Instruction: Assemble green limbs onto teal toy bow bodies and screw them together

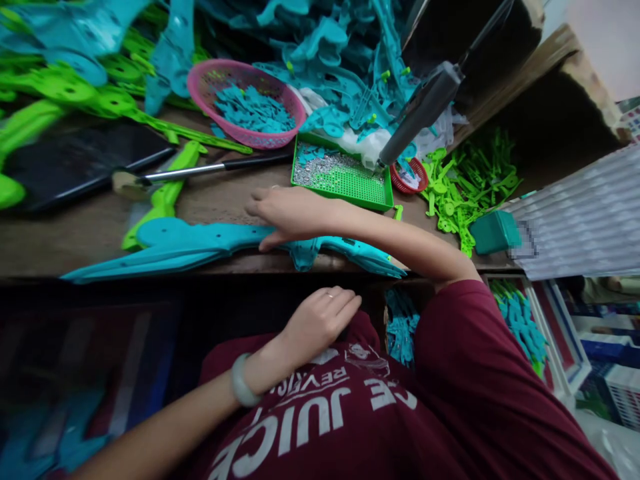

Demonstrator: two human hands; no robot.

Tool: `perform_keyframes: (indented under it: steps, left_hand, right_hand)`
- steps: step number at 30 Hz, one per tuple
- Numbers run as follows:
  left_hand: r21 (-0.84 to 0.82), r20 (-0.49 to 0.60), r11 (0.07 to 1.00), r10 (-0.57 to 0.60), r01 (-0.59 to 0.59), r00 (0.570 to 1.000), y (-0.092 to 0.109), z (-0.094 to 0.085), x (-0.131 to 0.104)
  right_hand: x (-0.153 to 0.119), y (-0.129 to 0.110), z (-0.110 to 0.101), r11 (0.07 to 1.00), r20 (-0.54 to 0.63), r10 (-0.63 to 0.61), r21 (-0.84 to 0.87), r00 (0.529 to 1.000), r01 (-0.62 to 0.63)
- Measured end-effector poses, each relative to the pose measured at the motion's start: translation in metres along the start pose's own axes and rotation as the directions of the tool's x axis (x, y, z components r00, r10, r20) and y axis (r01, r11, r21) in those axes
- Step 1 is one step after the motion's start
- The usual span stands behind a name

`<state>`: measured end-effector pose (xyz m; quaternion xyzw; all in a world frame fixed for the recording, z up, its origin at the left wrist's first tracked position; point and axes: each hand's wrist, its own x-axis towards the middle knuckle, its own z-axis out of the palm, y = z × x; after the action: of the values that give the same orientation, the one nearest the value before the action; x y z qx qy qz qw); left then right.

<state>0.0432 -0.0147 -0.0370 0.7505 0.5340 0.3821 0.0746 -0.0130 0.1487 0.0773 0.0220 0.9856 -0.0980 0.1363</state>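
Note:
My right hand [290, 212] reaches in from the right over the front of the bench, thumb apart from the fingers. Its thumb overlaps a long stack of flat blue plastic parts [200, 241] along the bench edge; whether it touches them I cannot tell. My left hand [320, 321], with a ring and a bracelet at the wrist, lies against my dark red shirt, fingers extended side by side and nothing visible in it. Behind my right hand are a green tray [370, 193] of small metal pieces and a grey electric screwdriver [425, 110], hanging tip down above the tray.
A pink basket [297, 110] of small blue pieces stands behind the tray, before piled blue parts [325, 43]. Farther left are green parts [70, 90], a dark phone-like slab [85, 163] and a black-handled rod [190, 171]. A red basket [423, 179] and green pieces [455, 200] are at right.

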Motion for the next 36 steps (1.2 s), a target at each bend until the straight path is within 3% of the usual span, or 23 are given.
perform_keyframes:
  steps: [1, 3, 6, 8, 10, 12, 14, 16, 18, 19, 20, 21, 22, 23, 24, 26, 28, 30, 33, 36]
  left_hand:
    - [0.000, -0.057, 0.999, -0.044, 0.044, 0.997, -0.003, -0.009, 0.001]
    - [-0.009, -0.162, 0.991, -0.134, 0.135, 0.978, -0.015, -0.030, 0.004]
    - [-0.016, -0.165, 0.980, -0.196, 0.196, 0.967, -0.045, -0.056, 0.010]
    - [-0.054, -0.102, 0.981, -0.190, 0.186, 0.976, -0.067, -0.062, 0.010]
    - [-0.113, -0.045, 0.977, -0.188, 0.182, 0.981, -0.086, -0.061, 0.006]
    - [-0.145, -0.001, 0.971, -0.194, 0.192, 0.981, -0.097, -0.055, 0.000]
    - [-0.132, 0.014, 0.968, -0.215, 0.215, 0.977, -0.100, -0.050, -0.005]
    - [-0.088, 0.003, 0.976, -0.201, 0.201, 0.980, -0.098, -0.046, -0.006]
    - [0.002, -0.033, 0.992, -0.129, 0.129, 0.991, -0.093, -0.045, -0.002]
    - [0.070, -0.048, 0.994, -0.083, 0.086, 0.995, -0.091, -0.044, 0.000]
    - [0.148, -0.057, 0.988, -0.036, 0.045, 0.998, -0.089, -0.043, 0.003]
    - [0.230, -0.063, 0.973, 0.005, 0.009, 0.998, -0.087, -0.042, 0.006]
    - [0.304, -0.063, 0.952, 0.040, -0.019, 0.997, -0.086, -0.041, 0.008]
    - [0.366, -0.055, 0.929, 0.075, -0.050, 0.996, -0.084, -0.040, 0.011]
    - [0.409, -0.046, 0.909, 0.112, -0.084, 0.993, -0.083, -0.039, 0.012]
    - [0.445, -0.038, 0.885, 0.167, -0.133, 0.985, -0.082, -0.039, 0.015]
    - [0.440, -0.035, 0.889, 0.157, -0.126, 0.987, -0.081, -0.039, 0.017]
    - [0.418, -0.030, 0.904, 0.111, -0.089, 0.993, -0.080, -0.039, 0.021]
    - [0.402, -0.042, 0.913, 0.101, -0.075, 0.994, -0.081, -0.035, 0.031]
    - [0.407, -0.070, 0.911, 0.108, -0.071, 0.992, -0.082, -0.029, 0.039]
  right_hand:
    - [-0.015, 0.004, -0.011, 0.997, -0.004, -0.020, -0.077, 1.000, 0.020]
    - [-0.053, 0.015, -0.030, 0.995, -0.121, 0.019, -0.091, 0.993, -0.031]
    - [-0.118, 0.033, -0.029, 0.966, -0.297, 0.213, -0.079, 0.931, -0.247]
    - [-0.156, 0.038, 0.001, 0.944, -0.321, 0.255, -0.123, 0.912, -0.307]
    - [-0.184, 0.037, 0.048, 0.935, -0.342, 0.219, -0.193, 0.914, -0.297]
    - [-0.201, 0.032, 0.097, 0.927, -0.365, 0.163, -0.260, 0.917, -0.269]
    - [-0.211, 0.027, 0.134, 0.918, -0.401, 0.139, -0.290, 0.905, -0.269]
    - [-0.219, 0.029, 0.147, 0.925, -0.444, 0.103, -0.288, 0.890, -0.250]
    - [-0.226, 0.041, 0.136, 0.960, -0.504, 0.069, -0.201, 0.861, -0.194]
    - [-0.228, 0.052, 0.123, 0.975, -0.574, 0.079, -0.124, 0.815, -0.182]
    - [-0.227, 0.065, 0.108, 0.981, -0.668, 0.122, -0.029, 0.734, -0.190]
    - [-0.223, 0.081, 0.092, 0.976, -0.768, 0.189, 0.077, 0.612, -0.205]
    - [-0.216, 0.099, 0.075, 0.953, -0.855, 0.274, 0.181, 0.440, -0.242]
    - [-0.204, 0.117, 0.060, 0.927, -0.888, 0.349, 0.281, 0.300, -0.248]
    - [-0.190, 0.135, 0.045, 0.917, -0.864, 0.396, 0.357, 0.311, -0.176]
    - [-0.154, 0.166, 0.021, 0.870, -0.780, 0.414, 0.491, 0.469, 0.049]
    - [-0.118, 0.186, 0.004, 0.754, -0.676, 0.352, 0.614, 0.648, 0.232]
    - [-0.089, 0.194, -0.008, 0.655, -0.613, 0.263, 0.681, 0.745, 0.329]
    - [-0.057, 0.193, -0.017, 0.568, -0.587, 0.212, 0.724, 0.781, 0.391]
    - [-0.030, 0.187, -0.020, 0.443, -0.601, 0.298, 0.775, 0.741, 0.451]
